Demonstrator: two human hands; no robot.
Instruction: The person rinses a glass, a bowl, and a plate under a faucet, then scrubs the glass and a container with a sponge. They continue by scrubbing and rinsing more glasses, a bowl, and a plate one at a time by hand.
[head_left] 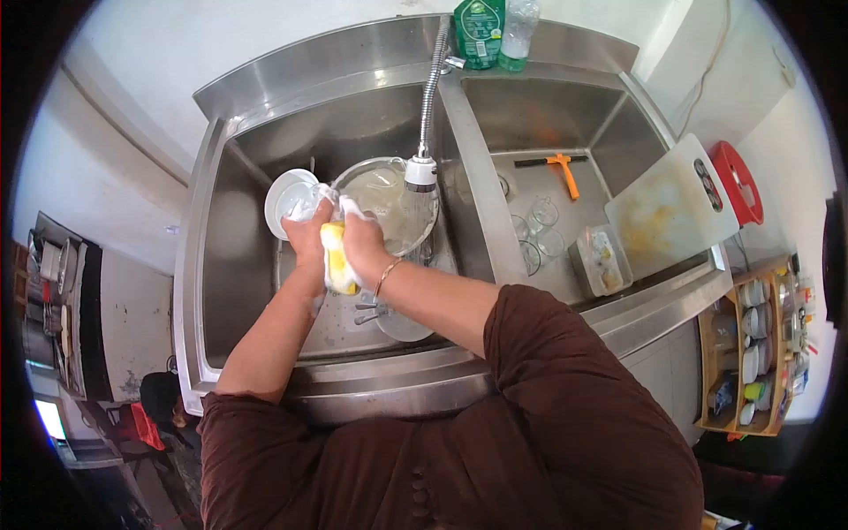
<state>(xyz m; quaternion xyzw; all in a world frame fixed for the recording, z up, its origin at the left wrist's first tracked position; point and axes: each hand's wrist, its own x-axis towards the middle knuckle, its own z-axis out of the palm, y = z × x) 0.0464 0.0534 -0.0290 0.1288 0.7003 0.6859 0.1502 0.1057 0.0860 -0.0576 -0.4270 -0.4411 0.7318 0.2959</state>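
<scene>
Both hands are close together over the left sink basin, coated in white suds. My right hand (360, 237) is closed on a yellow sponge (337, 258) covered in foam. My left hand (307, 233) has its fingers curled around something soapy and partly clear; suds and the fingers hide its kind. White bowls (281, 196) lie just beyond my left hand. Past my right hand, a large round basin (415, 240) holds cloudy water and sits under the white faucet head (420, 171), from which water runs. Below my right wrist, cutlery handles and a dish (405, 325) lie on the sink floor.
The right basin holds an orange squeegee (565, 175), several glasses (544, 225), a plastic container (604, 263) and a leaning cutting board (676, 199). A red basin (738, 183) is behind the board. A green soap pouch (480, 34) and a bottle (518, 35) stand on the back ledge.
</scene>
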